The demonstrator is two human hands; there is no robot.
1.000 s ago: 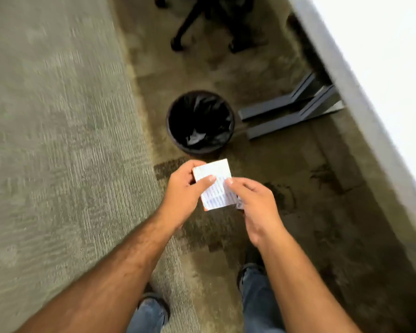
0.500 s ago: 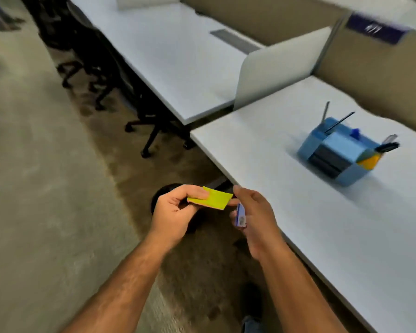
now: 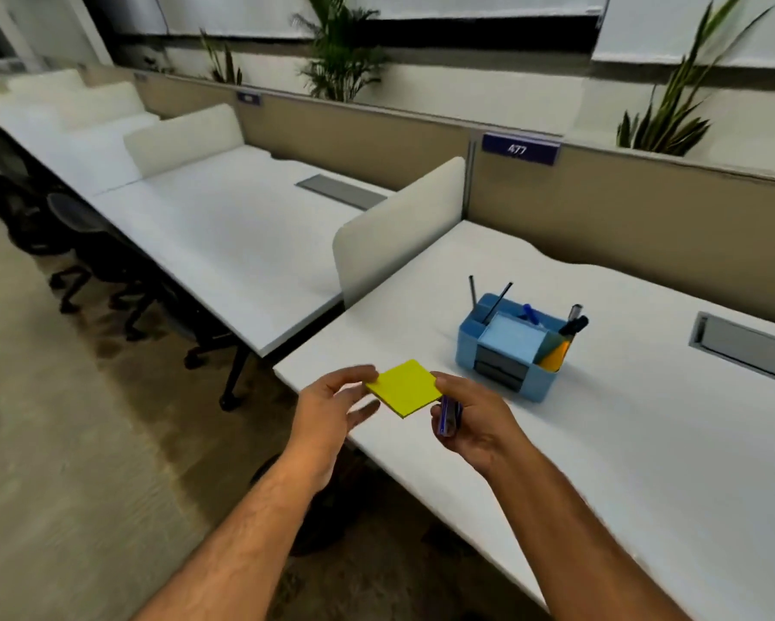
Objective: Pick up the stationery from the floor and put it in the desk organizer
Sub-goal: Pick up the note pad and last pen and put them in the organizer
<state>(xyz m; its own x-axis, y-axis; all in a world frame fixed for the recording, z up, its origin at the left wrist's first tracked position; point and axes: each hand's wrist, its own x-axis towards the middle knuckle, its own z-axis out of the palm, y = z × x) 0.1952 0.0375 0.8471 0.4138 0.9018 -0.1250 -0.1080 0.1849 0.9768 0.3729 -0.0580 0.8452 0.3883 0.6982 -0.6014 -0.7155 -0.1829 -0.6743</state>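
I had both hands raised over the near edge of the long white desk [image 3: 645,441], and I read this as the carrying step: the stationery was off the floor and on its way to the blue plastic desk organizer [image 3: 509,351], which stood on the desk just beyond my hands with several pens upright in its rear slots and a pale blue pad lying in its middle tray.

My left hand [image 3: 327,414] was loosely spread, its fingertips touching the left corner of a flat, square, bright yellow pad of sticky notes [image 3: 405,387]; I could not tell whether it was really pinching the pad or only steadying it. My right hand [image 3: 475,423] was curled, with the thumb lying on the pad's right edge, and the fingers wrapped round a small dark blue-and-white object [image 3: 447,416], possibly a pen or eraser; the blur left me unsure which.

The pad was in the air, held roughly level between the two hands, near the organizer but not yet over it.

The next move, as I judged it, called for reaching forward and choosing a compartment wide enough for the pad, while keeping the small object secure in the right palm and clear of the upright pens.
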